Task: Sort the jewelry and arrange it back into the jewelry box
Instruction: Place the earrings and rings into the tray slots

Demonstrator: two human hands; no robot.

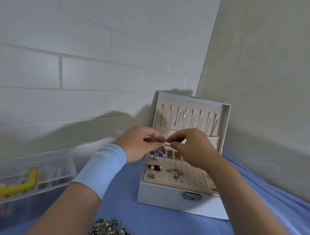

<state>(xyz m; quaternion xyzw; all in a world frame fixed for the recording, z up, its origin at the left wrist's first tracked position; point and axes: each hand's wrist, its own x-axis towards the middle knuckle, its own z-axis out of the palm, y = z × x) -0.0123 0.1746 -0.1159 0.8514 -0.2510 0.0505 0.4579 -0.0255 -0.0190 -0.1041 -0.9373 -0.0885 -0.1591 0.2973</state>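
Our grip is two-handed: the left hand (140, 145) and right hand (191, 147) pinch a small gold pearl earring (162, 145) between their fingertips. It hangs roughly upright above the open pale-grey jewelry box (161, 197); the box's beige perforated panel (187, 178) lies just below, and the necklace hooks (190, 114) stand beyond.
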